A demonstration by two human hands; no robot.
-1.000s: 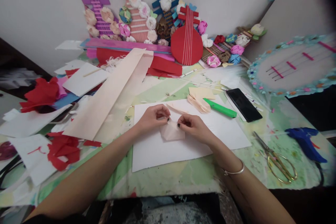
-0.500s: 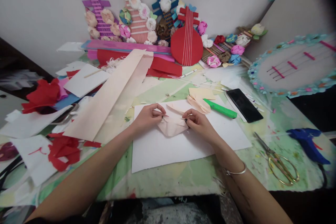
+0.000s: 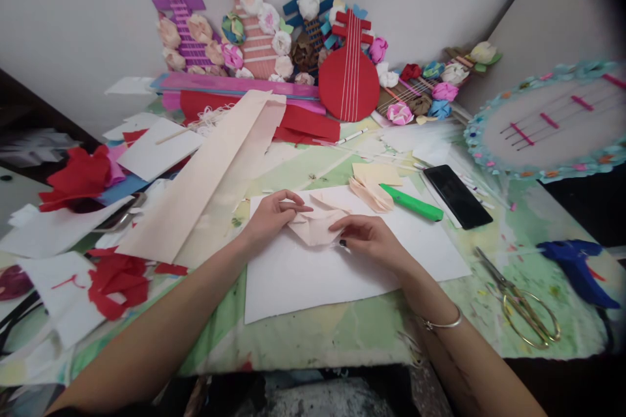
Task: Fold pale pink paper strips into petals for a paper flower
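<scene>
A small folded piece of pale pink crepe paper (image 3: pixel 315 227) lies on a white sheet (image 3: pixel 342 267) at the table's middle. My left hand (image 3: pixel 271 215) pinches its left edge with fingers closed. On its right side, my right hand (image 3: pixel 366 238) presses down on the paper with fingers curled. A metal bangle (image 3: pixel 440 322) circles my right wrist. More folded pink paper pieces (image 3: pixel 372 192) lie just behind the hands.
A green marker (image 3: pixel 413 203), black phone (image 3: pixel 457 195), gold scissors (image 3: pixel 523 303) and blue glue gun (image 3: pixel 577 264) lie to the right. A long pink paper strip (image 3: pixel 210 169) and red scraps (image 3: pixel 117 277) lie left. Paper-flower instruments (image 3: pixel 347 65) lean on the wall behind.
The pink paper has been folded flatter and turned on the sheet. My right hand moved down onto its right edge; my left hand stayed at the left edge.
</scene>
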